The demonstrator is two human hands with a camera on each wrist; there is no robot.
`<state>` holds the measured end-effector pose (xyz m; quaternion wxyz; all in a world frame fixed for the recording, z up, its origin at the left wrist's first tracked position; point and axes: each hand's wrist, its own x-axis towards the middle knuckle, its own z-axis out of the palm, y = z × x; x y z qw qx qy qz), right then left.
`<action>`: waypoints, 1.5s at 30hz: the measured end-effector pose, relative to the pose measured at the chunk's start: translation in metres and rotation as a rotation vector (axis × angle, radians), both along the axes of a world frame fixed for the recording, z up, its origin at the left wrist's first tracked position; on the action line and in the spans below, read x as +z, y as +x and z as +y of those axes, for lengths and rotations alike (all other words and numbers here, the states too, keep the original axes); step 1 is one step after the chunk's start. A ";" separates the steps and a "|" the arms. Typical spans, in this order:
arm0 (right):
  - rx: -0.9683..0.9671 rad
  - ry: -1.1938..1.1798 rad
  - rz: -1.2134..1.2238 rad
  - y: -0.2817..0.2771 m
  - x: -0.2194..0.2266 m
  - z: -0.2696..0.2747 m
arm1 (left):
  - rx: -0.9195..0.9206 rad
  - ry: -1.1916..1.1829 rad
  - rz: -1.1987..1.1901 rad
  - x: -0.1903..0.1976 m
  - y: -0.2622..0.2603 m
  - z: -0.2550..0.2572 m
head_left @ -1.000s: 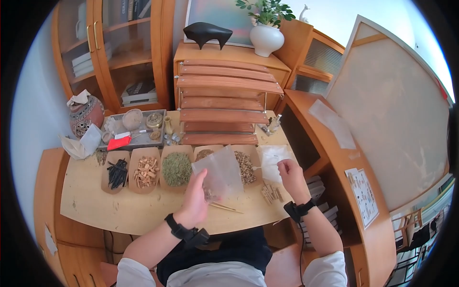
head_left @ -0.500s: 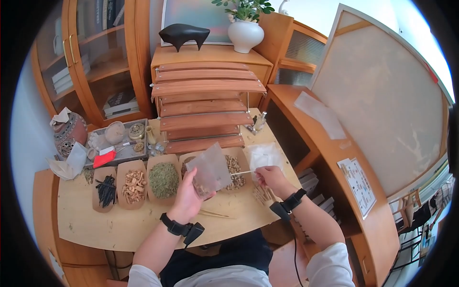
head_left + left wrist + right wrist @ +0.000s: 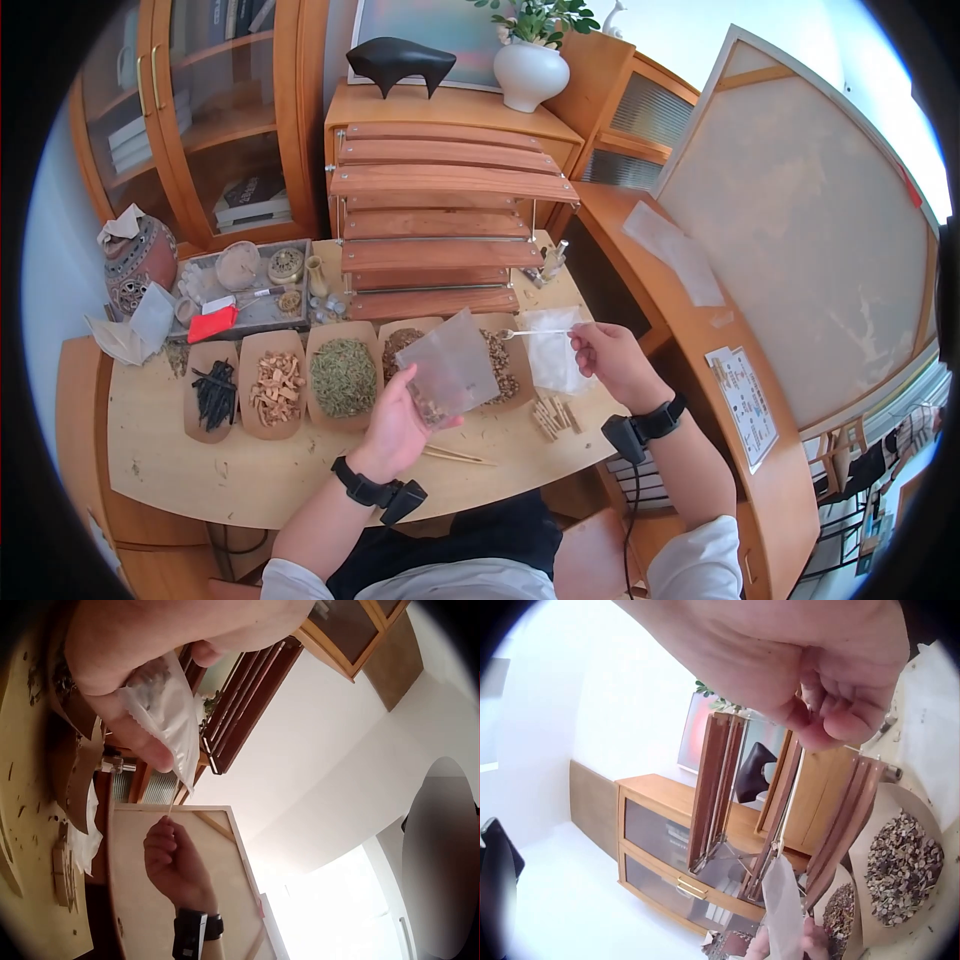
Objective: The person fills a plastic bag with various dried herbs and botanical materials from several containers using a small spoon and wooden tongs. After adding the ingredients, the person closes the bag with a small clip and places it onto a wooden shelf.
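My left hand holds a clear plastic bag upright above the table, with some brown bits at its bottom; the left wrist view shows thumb and fingers pinching the bag. My right hand pinches the handle of a small long spoon, whose bowl points left towards the bag's top. In the right wrist view the fingers curl round the thin handle. Below the bag lie paper trays of brown seeds and darker bits.
More paper trays hold green herb, pale wood chips and black sticks. A grey tray with jars stands behind them, and a slatted wooden rack. Empty bags, short sticks and skewers lie by my right hand.
My right hand has lifted the spoon up and to the right, away from the seed tray. The left hand keeps holding the bag, now slightly lower and more upright.
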<state>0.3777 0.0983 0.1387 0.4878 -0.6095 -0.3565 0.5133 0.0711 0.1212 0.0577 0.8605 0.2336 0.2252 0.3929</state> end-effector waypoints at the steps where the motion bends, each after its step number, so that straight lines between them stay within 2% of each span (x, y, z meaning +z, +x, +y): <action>1: 0.012 0.005 -0.011 -0.004 0.005 -0.001 | 0.003 -0.003 -0.003 0.000 0.000 0.000; 7: 0.050 -0.035 -0.163 -0.030 0.009 0.003 | -0.004 -0.016 -0.041 -0.003 0.001 0.001; 10: 0.071 0.060 -0.240 -0.047 0.014 -0.001 | -0.007 -0.024 -0.057 -0.003 0.002 -0.001; 14: 0.081 0.270 -0.475 -0.064 0.023 -0.018 | 0.010 -0.048 -0.063 -0.004 0.001 -0.001; 17: 0.006 0.305 -0.456 -0.047 0.019 -0.018 | 0.040 -0.054 -0.075 -0.006 -0.001 -0.001; 22: -0.020 0.213 -0.569 -0.002 -0.037 0.009 | 0.112 -0.077 -0.084 -0.004 -0.001 -0.001; 26: -0.001 0.179 -0.689 0.006 -0.073 0.024 | 0.125 -0.113 -0.080 -0.012 -0.002 0.002; 30: 0.072 0.126 -0.551 0.000 -0.085 0.024 | 0.118 -0.094 -0.084 -0.015 -0.003 0.002; 34: 0.059 -0.061 -0.344 -0.003 -0.095 0.027 | 0.104 -0.101 -0.090 -0.015 -0.003 0.002; 37: 0.047 -0.114 -0.216 -0.002 -0.096 0.027 | 0.100 -0.096 -0.082 -0.014 -0.002 0.002; 40: 0.025 -0.133 -0.091 0.003 -0.095 0.027 | 0.109 -0.095 -0.077 -0.015 -0.002 0.003; 45: 0.005 -0.100 -0.018 0.010 -0.075 0.024 | 0.102 -0.080 -0.063 -0.013 -0.003 0.002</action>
